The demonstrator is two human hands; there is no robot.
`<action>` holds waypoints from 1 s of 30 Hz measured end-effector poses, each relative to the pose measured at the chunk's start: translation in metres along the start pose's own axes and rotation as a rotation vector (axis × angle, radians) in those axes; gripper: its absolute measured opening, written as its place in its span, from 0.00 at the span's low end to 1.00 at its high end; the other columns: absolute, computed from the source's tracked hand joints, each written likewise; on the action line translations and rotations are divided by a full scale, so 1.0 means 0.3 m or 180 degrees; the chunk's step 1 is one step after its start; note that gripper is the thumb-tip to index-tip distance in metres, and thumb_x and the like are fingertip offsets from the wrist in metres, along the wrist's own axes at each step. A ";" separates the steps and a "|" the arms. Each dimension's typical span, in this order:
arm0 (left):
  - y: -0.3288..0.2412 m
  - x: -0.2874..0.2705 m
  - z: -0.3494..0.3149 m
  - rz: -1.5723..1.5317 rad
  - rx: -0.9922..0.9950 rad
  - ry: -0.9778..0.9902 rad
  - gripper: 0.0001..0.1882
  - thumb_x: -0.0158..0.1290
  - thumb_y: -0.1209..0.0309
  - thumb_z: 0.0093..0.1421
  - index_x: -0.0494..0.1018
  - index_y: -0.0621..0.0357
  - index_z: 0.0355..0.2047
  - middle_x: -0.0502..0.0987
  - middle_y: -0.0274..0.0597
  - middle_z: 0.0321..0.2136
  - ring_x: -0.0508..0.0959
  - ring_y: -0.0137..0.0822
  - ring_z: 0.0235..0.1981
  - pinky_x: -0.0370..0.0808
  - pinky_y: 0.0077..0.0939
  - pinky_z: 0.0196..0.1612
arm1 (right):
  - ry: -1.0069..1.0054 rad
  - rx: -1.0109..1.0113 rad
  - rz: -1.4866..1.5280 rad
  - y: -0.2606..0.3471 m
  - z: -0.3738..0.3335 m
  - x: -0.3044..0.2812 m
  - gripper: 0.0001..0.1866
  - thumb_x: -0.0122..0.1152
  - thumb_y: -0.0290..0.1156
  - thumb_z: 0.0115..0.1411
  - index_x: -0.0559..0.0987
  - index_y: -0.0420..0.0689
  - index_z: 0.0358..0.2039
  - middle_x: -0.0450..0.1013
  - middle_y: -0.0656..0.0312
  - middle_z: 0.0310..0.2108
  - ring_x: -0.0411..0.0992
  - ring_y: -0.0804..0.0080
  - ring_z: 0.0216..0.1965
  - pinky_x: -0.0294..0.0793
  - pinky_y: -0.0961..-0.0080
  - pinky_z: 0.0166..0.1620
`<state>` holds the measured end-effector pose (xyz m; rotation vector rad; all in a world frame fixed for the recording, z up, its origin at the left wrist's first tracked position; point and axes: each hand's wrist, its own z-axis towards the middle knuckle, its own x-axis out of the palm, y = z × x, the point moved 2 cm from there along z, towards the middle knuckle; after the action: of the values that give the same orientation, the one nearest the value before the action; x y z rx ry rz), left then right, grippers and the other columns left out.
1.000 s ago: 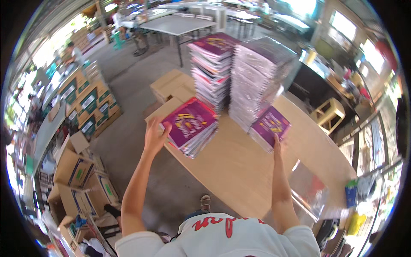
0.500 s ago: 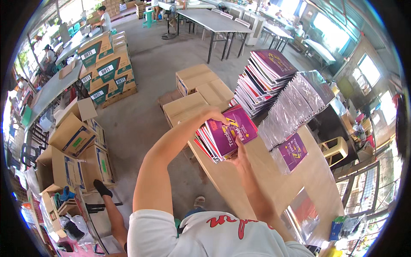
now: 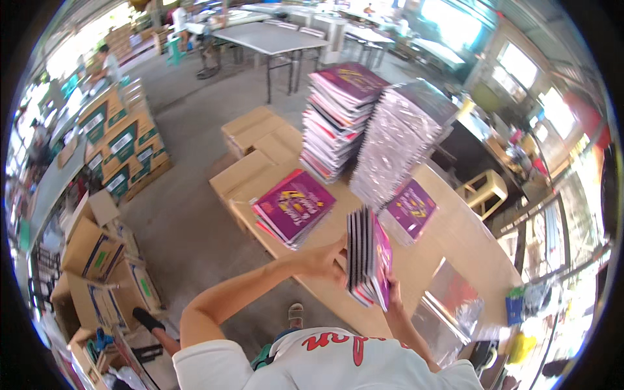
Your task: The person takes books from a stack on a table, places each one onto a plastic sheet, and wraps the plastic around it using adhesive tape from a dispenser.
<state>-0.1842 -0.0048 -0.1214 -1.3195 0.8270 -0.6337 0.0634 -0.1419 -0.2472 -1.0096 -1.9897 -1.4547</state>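
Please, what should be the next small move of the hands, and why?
I would probably tap the notebook bundle gently on a bare part of the table: its lower edges look uneven and slightly fanned, while the left grip and right grip hold it from both sides, above the tabletop.

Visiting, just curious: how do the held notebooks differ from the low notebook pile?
Held notebooks stand on edge between left hand and right hand; the low pile lies flat on the table. Held notebooks show dark bindings; the low pile shows a purple cover. Both have purple covers.
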 end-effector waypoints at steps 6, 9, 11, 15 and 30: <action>-0.157 0.449 0.142 0.2483 0.3096 0.0687 0.58 0.73 0.54 0.33 0.59 0.55 0.65 0.71 0.48 0.57 0.70 0.44 0.59 0.59 0.60 0.61 | -0.0462 0.0991 0.0115 0.292 -0.459 -0.040 0.26 0.62 0.33 0.56 0.71 0.36 0.54 0.76 0.48 0.48 0.78 0.58 0.47 0.77 0.58 0.55; -0.161 0.686 0.264 0.0848 0.1941 0.0821 0.51 0.77 0.63 0.33 0.65 0.58 0.59 0.77 0.46 0.49 0.77 0.40 0.52 0.66 0.42 0.62 | 0.0108 -0.0276 -0.0170 0.450 -0.698 -0.299 0.40 0.61 0.38 0.61 0.54 0.38 0.68 0.63 0.45 0.62 0.69 0.60 0.58 0.69 0.60 0.61; -0.112 0.906 0.344 -0.0105 0.0595 0.0916 0.46 0.77 0.66 0.37 0.66 0.60 0.56 0.77 0.42 0.49 0.76 0.35 0.52 0.72 0.31 0.56 | 0.0138 -0.1568 -0.1274 0.516 -0.854 -0.448 0.48 0.67 0.38 0.55 0.51 0.38 0.69 0.61 0.48 0.63 0.66 0.61 0.60 0.67 0.62 0.61; -0.067 1.274 0.488 -0.0867 0.0609 0.0010 0.44 0.78 0.60 0.35 0.69 0.64 0.50 0.79 0.44 0.40 0.78 0.32 0.41 0.75 0.30 0.48 | -0.1845 -0.2963 -0.2655 0.546 -0.945 -0.610 0.46 0.82 0.31 0.39 0.67 0.34 0.57 0.72 0.57 0.50 0.72 0.66 0.51 0.72 0.68 0.55; 0.194 1.702 0.548 -0.1311 0.0929 -0.0126 0.67 0.77 0.51 0.34 0.49 0.54 0.70 0.58 0.43 0.66 0.62 0.41 0.65 0.63 0.39 0.64 | -0.1763 -0.2850 -0.2669 0.616 -0.988 -1.049 0.70 0.80 0.67 0.26 0.59 0.40 0.65 0.61 0.54 0.59 0.63 0.61 0.58 0.65 0.63 0.59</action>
<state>0.2399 -0.3114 -0.2529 -1.2348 0.4088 -1.0087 0.3887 -0.4803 -0.2720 -0.9991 -2.2908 -2.9645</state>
